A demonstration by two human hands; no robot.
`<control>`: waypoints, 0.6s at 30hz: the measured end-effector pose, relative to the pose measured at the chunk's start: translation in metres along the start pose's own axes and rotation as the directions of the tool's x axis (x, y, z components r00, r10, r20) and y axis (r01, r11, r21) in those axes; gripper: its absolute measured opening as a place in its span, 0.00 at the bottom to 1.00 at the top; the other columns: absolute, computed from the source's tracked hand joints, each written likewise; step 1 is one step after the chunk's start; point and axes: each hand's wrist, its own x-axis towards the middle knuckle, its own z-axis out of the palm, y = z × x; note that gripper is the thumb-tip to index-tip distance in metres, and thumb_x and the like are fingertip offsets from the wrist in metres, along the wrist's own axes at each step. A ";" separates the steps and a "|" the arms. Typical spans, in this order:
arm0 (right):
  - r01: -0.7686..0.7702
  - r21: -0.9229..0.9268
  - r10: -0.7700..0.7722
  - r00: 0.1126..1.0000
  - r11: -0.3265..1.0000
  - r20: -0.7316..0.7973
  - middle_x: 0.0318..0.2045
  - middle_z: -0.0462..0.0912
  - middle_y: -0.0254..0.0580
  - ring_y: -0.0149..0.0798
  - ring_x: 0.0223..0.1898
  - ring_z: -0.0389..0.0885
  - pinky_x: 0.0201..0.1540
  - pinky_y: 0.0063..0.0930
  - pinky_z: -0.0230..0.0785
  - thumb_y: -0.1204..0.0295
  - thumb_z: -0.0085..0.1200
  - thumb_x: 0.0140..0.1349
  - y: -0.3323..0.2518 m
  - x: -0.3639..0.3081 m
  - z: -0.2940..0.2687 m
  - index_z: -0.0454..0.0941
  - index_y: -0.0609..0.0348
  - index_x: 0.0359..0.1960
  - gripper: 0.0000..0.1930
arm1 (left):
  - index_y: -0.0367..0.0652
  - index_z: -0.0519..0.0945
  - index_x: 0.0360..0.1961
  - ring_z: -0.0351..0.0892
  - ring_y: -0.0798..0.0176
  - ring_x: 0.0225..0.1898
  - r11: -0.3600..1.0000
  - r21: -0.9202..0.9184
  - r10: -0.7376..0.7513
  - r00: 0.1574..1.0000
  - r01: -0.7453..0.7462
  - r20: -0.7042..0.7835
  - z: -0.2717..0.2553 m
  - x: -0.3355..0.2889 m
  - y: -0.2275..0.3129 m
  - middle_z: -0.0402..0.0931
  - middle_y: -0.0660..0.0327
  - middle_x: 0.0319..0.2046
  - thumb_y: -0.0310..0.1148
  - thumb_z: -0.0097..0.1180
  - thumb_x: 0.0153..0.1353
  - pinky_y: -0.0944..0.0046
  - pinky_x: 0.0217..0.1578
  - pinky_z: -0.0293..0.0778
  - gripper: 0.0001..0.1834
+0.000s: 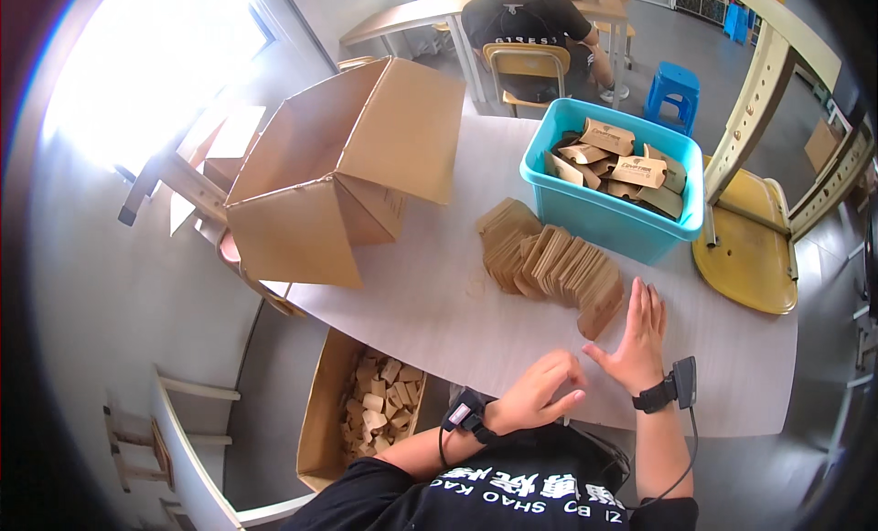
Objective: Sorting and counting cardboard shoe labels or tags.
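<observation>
My right hand [637,350] is open at the near side of the table, its fingers stretched out and its thumb apart. It is beside the near end of a row of flat brown cardboard sleeves [569,268], which stand and lean against one another. My left hand [541,390] hovers by the table's front edge, fingers loosely bent and thumb apart, with nothing visible in it. Behind the row stands a turquoise plastic bin [611,224] filled with folded, pillow-shaped brown boxes [610,136]. Both wrists wear black bands with small devices.
A large open cardboard carton [297,229] stands at the table's left. Below the left edge, another carton [315,421] holds many small brown folded boxes [389,394]. A yellow chair [754,266] is at the right, a blue stool [673,87] beyond. A person [521,23] sits facing away.
</observation>
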 end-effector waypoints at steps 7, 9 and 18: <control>-0.015 -0.003 0.015 1.000 1.000 0.023 0.73 0.60 0.56 0.59 0.74 0.54 0.76 0.67 0.40 0.53 0.78 0.44 -0.008 0.006 0.010 0.43 0.60 0.79 0.67 | 0.45 0.69 0.26 0.69 0.51 0.24 0.996 -0.084 0.003 0.993 0.007 0.119 0.002 -0.006 0.001 0.67 0.61 0.20 0.36 0.64 0.64 0.55 0.31 0.66 0.16; -0.013 0.000 0.013 1.000 1.000 -0.006 0.72 0.61 0.56 0.59 0.74 0.56 0.75 0.67 0.41 0.54 0.78 0.44 -0.005 0.006 0.016 0.44 0.60 0.79 0.66 | 0.45 0.69 0.25 0.69 0.51 0.24 0.995 -0.100 0.006 0.993 0.006 0.121 0.001 -0.005 0.001 0.66 0.60 0.20 0.36 0.64 0.65 0.55 0.31 0.66 0.17; -0.040 0.089 0.046 0.997 0.995 -0.066 0.71 0.66 0.53 0.59 0.73 0.61 0.76 0.63 0.43 0.60 0.78 0.45 0.001 -0.002 0.007 0.49 0.58 0.78 0.61 | 0.44 0.68 0.25 0.68 0.51 0.25 0.992 -0.121 0.034 0.995 -0.022 0.095 -0.001 -0.006 -0.002 0.66 0.61 0.21 0.36 0.64 0.65 0.55 0.32 0.65 0.18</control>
